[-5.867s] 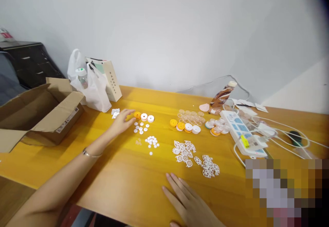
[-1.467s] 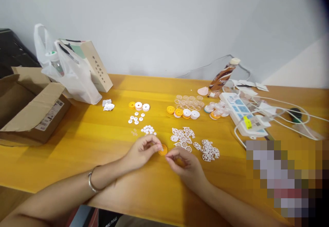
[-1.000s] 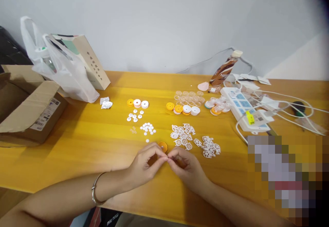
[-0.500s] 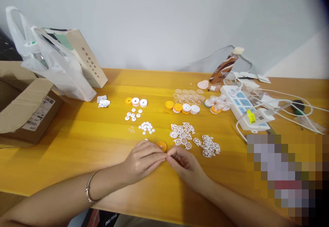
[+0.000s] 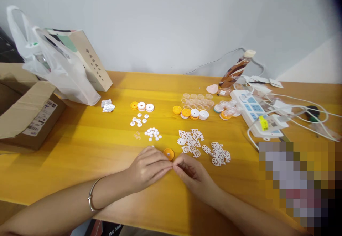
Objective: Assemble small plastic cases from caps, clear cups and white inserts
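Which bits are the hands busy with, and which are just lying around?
Busy: left hand and right hand, pinched together; orange disc beside them; white dots and lacy bits close by.
Lying about: bottle, power strip, bag, box, foil.

A plain room used as a makeshift work spot — an office or a home, which of the two cannot be told. A yellow wooden table stands against a bare white wall. At mid frame small plastic parts lie sorted in heaps: discs, clear caps, white lattice pieces. At the left edge sits an open carton with a shipping label, a plastic bag and a paper bag just behind it. At the right lie a power strip, tangled cables and a drink bottle — everyday clutter beside hand work.
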`<act>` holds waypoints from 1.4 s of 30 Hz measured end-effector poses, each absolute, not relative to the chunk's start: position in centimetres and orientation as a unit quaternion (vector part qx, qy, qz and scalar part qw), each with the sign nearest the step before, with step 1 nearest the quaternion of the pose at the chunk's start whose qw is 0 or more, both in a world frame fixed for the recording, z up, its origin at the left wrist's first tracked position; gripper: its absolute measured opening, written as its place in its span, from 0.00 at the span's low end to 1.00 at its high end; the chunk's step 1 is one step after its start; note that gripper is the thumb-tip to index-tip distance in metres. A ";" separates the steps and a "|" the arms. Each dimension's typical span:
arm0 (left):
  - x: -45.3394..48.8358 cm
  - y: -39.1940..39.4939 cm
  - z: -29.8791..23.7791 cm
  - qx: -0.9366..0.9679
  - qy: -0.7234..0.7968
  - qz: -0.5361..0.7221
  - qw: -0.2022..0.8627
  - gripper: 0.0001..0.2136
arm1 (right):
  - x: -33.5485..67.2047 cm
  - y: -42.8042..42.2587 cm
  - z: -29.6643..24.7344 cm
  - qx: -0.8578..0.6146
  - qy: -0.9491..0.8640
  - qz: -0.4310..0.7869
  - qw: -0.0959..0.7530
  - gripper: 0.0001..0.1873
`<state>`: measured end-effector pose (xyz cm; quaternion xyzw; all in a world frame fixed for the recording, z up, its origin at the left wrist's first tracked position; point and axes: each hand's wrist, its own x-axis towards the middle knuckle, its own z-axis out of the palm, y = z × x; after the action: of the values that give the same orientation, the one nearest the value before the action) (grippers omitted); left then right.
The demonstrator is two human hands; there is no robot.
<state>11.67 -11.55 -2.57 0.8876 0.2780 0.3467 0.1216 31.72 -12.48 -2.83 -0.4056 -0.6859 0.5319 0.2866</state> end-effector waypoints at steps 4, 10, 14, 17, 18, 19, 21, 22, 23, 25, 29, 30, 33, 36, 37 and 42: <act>11.8 -11.6 -2.5 0.887 0.283 0.345 0.121 0.09 | 31.7 -12.5 -2.8 -0.404 -0.686 0.536 0.280 0.09; 11.7 -11.6 -2.4 0.887 0.287 0.340 0.124 0.08 | 31.8 -12.5 -3.0 -0.400 -0.684 0.540 0.283 0.09; 11.7 -11.5 -2.6 0.886 0.287 0.342 0.124 0.07 | 31.8 -12.4 -3.0 -0.401 -0.685 0.536 0.287 0.09; 11.7 -11.5 -2.8 0.885 0.285 0.345 0.124 0.07 | 31.7 -12.4 -2.9 -0.400 -0.690 0.531 0.286 0.09; 11.7 -11.5 -2.9 0.885 0.286 0.346 0.126 0.07 | 31.7 -12.4 -2.9 -0.400 -0.692 0.530 0.285 0.09; 11.7 -11.5 -2.9 0.884 0.287 0.346 0.128 0.07 | 31.7 -12.4 -2.9 -0.399 -0.694 0.528 0.285 0.09; 11.7 -11.6 -3.0 0.882 0.290 0.346 0.135 0.07 | 31.7 -12.3 -3.0 -0.398 -0.698 0.522 0.284 0.09; 11.8 -11.6 -2.9 0.881 0.291 0.345 0.138 0.07 | 31.7 -12.3 -3.0 -0.399 -0.700 0.519 0.284 0.09; 11.8 -11.6 -2.9 0.880 0.291 0.347 0.140 0.07 | 31.7 -12.4 -3.1 -0.399 -0.703 0.516 0.285 0.08; 11.8 -11.5 -2.7 0.878 0.291 0.352 0.142 0.07 | 31.8 -12.4 -3.2 -0.403 -0.710 0.499 0.291 0.07; 11.0 -10.4 -2.5 0.873 0.303 0.363 0.121 0.06 | 32.1 -12.4 -3.1 -0.395 -0.757 0.386 0.349 0.03; 10.8 -10.1 -2.5 0.872 0.310 0.359 0.116 0.06 | 32.1 -12.3 -3.1 -0.381 -0.774 0.349 0.366 0.04; 10.2 -9.3 -2.5 0.869 0.338 0.341 0.120 0.05 | 32.3 -12.2 -3.1 -0.338 -0.822 0.257 0.380 0.13; 10.2 -8.9 -2.7 0.869 0.347 0.324 0.135 0.04 | 32.2 -12.0 -3.3 -0.320 -0.857 0.189 0.358 0.16; 10.3 -8.9 -2.9 0.871 0.346 0.320 0.137 0.04 | 32.2 -11.9 -3.4 -0.317 -0.864 0.172 0.352 0.16; 11.1 -8.9 -3.3 0.877 0.347 0.305 0.134 0.04 | 31.9 -11.8 -3.8 -0.320 -0.875 0.139 0.335 0.14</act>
<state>11.05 -8.92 -3.25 0.8767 0.3469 0.3052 0.1342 31.92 -11.80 -3.81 -0.3203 -0.8749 0.1395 0.3354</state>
